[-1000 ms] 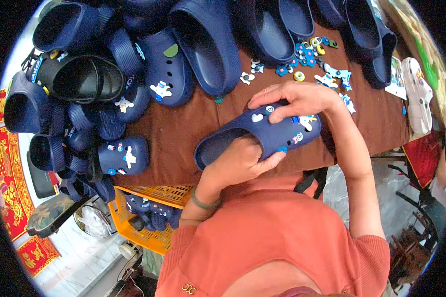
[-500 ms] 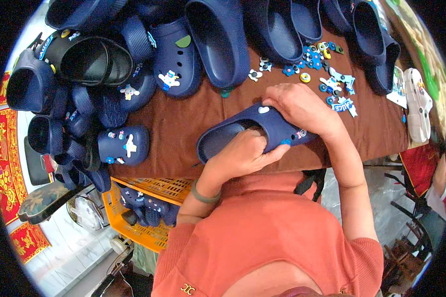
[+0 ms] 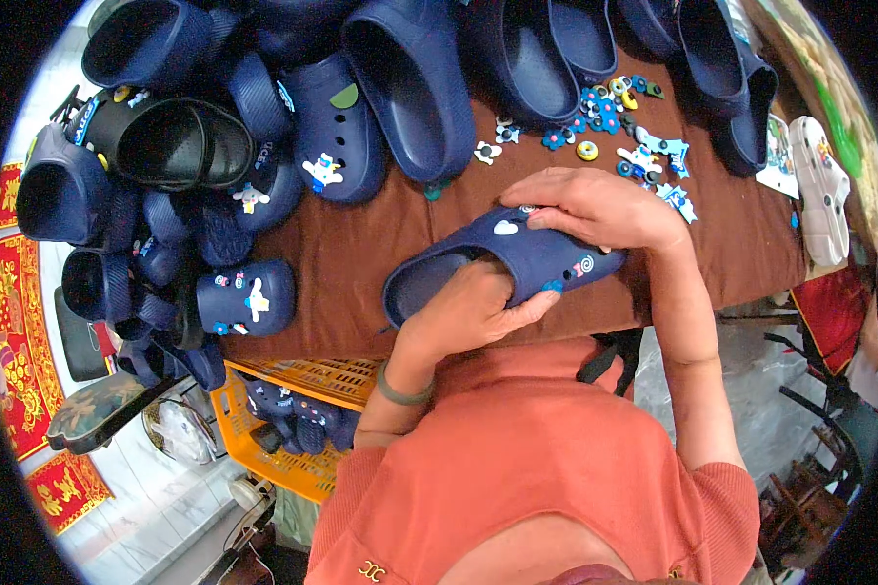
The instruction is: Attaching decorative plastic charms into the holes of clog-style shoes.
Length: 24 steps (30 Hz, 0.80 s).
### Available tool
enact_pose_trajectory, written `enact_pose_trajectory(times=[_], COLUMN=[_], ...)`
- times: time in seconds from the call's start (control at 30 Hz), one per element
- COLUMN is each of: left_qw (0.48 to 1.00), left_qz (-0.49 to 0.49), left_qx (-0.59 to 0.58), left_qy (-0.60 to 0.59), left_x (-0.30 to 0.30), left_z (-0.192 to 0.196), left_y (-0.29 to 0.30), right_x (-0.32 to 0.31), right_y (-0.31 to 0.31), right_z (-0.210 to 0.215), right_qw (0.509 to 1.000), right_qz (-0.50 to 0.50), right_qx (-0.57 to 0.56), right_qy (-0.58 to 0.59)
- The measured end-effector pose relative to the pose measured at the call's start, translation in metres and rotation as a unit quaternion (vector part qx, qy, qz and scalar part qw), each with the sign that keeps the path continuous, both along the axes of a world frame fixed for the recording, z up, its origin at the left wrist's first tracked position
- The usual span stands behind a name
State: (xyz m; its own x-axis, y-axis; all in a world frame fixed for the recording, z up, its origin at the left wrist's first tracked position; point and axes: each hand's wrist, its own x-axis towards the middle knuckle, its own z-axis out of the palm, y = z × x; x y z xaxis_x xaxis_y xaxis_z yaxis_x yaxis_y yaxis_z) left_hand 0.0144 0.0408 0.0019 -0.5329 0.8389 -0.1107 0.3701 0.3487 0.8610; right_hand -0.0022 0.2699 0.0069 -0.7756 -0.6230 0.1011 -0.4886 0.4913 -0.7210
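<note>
A dark blue clog [image 3: 537, 255] lies on the brown cloth before me, its opening facing left. My left hand [image 3: 468, 307] has its fingers inside the opening, hidden by the upper, while the thumb presses outside beside a small blue charm [image 3: 552, 287]. Across the far side of the toe bends my right hand [image 3: 595, 210], closed over it, its fingertips partly out of sight. A white heart charm [image 3: 505, 228] and a white spiral charm [image 3: 583, 265] show on the upper. Beyond the right hand lie loose shoe charms [image 3: 644, 161], blue, white and yellow.
Several navy clogs crowd the far and left sides, with a black clog [image 3: 180, 143] among them. One decorated clog [image 3: 247, 297] sits at the table's near left. Below it stands an orange crate [image 3: 239, 429] of clogs. A white clog [image 3: 819, 190] stands at the right edge.
My right hand has shifted along the far side of the clog, uncovering the heart charm and another small charm. The left hand stays inside the opening. The whole view has tilted slightly.
</note>
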Motion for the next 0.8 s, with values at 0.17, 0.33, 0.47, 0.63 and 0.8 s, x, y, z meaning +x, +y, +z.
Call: enact_pose_trajectory(times=[0.17, 0.33, 0.47, 0.63, 0.8], left_qw=[1.000, 0.999, 0.991, 0.999, 0.999], left_qz=[0.012, -0.027, 0.017, -0.036, -0.020], left_qx=[0.011, 0.015, 0.133, 0.034, 0.029], left_qy=[0.010, -0.025, 0.030, 0.004, 0.025], left_x=[0.002, 0.000, 0.006, 0.001, 0.003], left_z=[-0.010, -0.004, -0.014, -0.007, -0.008], left_y=[-0.002, -0.001, 0.002, -0.002, -0.001], right_x=[0.001, -0.002, -0.009, -0.011, -0.012], right_y=[0.005, 0.004, 0.006, 0.004, 0.003], right_z=[-0.005, -0.002, -0.006, -0.009, -0.012], right_qw=[0.999, 0.997, 0.988, 0.986, 0.989], right_qz=[-0.030, -0.009, 0.044, 0.063, 0.055], right_qx=[-0.025, -0.072, -0.102, -0.106, -0.091], right_qy=[0.023, -0.018, -0.108, -0.109, -0.104])
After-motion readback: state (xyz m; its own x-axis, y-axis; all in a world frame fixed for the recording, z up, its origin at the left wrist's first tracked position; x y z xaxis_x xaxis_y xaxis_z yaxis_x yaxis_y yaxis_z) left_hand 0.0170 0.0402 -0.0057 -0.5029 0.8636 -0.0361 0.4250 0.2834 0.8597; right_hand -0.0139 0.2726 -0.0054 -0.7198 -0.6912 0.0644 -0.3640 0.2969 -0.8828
